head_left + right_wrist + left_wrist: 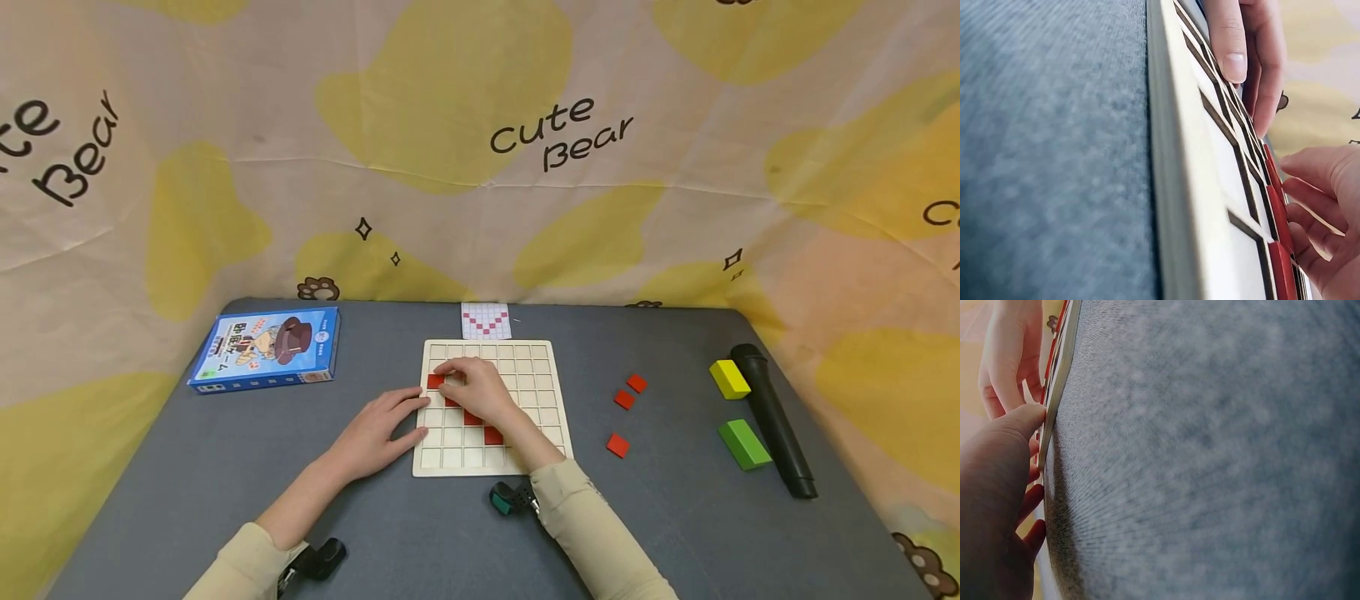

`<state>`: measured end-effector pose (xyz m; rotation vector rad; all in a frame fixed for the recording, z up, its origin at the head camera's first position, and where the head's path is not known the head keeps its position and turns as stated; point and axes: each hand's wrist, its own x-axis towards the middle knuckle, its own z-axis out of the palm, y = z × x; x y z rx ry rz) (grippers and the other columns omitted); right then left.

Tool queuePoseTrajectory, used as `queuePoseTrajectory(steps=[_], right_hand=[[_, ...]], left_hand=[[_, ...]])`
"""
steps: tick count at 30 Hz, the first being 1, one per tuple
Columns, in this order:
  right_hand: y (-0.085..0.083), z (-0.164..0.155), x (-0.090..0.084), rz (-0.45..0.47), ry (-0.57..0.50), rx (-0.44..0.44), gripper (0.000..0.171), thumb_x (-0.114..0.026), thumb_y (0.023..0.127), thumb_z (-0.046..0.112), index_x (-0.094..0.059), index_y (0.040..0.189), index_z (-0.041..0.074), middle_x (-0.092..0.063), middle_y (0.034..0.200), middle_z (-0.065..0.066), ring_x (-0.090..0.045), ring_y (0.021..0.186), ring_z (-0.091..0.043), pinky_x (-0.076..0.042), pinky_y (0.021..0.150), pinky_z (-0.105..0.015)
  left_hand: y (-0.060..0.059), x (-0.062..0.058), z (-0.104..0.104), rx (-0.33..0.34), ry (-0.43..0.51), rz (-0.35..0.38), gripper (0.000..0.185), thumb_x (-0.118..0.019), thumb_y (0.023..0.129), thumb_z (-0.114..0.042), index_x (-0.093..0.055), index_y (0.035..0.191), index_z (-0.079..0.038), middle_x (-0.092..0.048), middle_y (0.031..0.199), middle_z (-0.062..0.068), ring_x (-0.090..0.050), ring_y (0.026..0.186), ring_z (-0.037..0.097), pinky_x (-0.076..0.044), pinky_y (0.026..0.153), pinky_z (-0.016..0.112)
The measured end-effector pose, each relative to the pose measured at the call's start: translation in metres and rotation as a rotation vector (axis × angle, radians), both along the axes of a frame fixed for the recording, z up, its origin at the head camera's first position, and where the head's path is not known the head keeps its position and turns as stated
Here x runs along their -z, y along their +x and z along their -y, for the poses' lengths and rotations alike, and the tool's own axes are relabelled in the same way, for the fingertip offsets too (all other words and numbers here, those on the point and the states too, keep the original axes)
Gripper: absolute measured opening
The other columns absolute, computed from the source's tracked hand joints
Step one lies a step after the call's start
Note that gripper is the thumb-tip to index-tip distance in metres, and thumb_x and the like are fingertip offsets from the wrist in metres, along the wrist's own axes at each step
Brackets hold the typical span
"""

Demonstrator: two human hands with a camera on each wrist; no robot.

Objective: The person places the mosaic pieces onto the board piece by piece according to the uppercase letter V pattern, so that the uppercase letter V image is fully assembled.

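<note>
Head view, board: the wooden grid board (491, 407) lies flat on the grey table (225, 467), straight in front of me, with red tiles (492, 435) seated in a diagonal run of cells.
Head view, left hand: my left hand (378, 435) lies at the board's left edge, fingers nearly straight, tips touching the frame; it grips nothing.
Head view, right hand: my right hand (474, 385) rests on the board's upper left cells, fingers bent down over a red tile (435, 381); whether it pinches that tile I cannot tell.
Head view, surroundings: three loose red squares (624, 399) lie right of the board, apart from it. Farther right are a yellow block (729, 379), a green block (744, 444) and a black cylinder (772, 419). A blue box (266, 348) sits at far left, a pattern card (486, 321) just behind the board. A "Cute Bear" cloth (525, 150) backs the table.
Left wrist view: my thumb (1022, 422) presses the board's edge (1060, 375); grey table surface fills the rest.
Right wrist view: red tiles (1280, 219) seen edge-on in their cells, my right fingertips (1310, 187) touching them; left fingers (1232, 44) rest on the frame beyond.
</note>
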<state>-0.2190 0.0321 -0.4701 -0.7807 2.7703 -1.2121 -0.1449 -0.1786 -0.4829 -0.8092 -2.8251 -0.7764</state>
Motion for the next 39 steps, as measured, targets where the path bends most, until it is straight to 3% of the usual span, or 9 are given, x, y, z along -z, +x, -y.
queuePoseTrajectory(steps=[9,24,39], right_hand=[[0.004,-0.031,-0.002,0.047,-0.123,0.078,0.016,-0.07,0.09,0.015,-0.074,0.105,0.013,-0.071,0.101,0.003,-0.062,0.083,-0.012,-0.05,0.076,-0.03],[0.01,-0.129,0.001,-0.024,-0.087,0.225,0.015,-0.07,0.09,0.013,-0.075,0.103,0.011,-0.067,0.082,0.002,-0.055,0.068,-0.014,-0.044,0.059,-0.027],[0.03,-0.21,-0.001,-0.093,0.045,0.344,0.018,-0.073,0.086,0.008,-0.074,0.104,0.008,-0.07,0.096,-0.008,-0.062,0.079,-0.022,-0.05,0.073,-0.038]], left_hand=[[0.0,0.001,-0.001,-0.007,0.003,0.011,0.05,-0.067,0.093,-0.034,-0.058,0.136,-0.011,-0.051,0.141,0.01,-0.047,0.128,0.03,-0.039,0.102,0.054],[-0.001,0.001,-0.001,-0.006,-0.005,0.01,0.051,-0.068,0.092,-0.033,-0.057,0.136,-0.011,-0.051,0.141,0.01,-0.047,0.129,0.032,-0.038,0.103,0.055],[-0.001,0.001,-0.001,-0.012,-0.001,0.016,0.051,-0.068,0.092,-0.034,-0.058,0.136,-0.011,-0.051,0.141,0.01,-0.046,0.129,0.032,-0.038,0.103,0.055]])
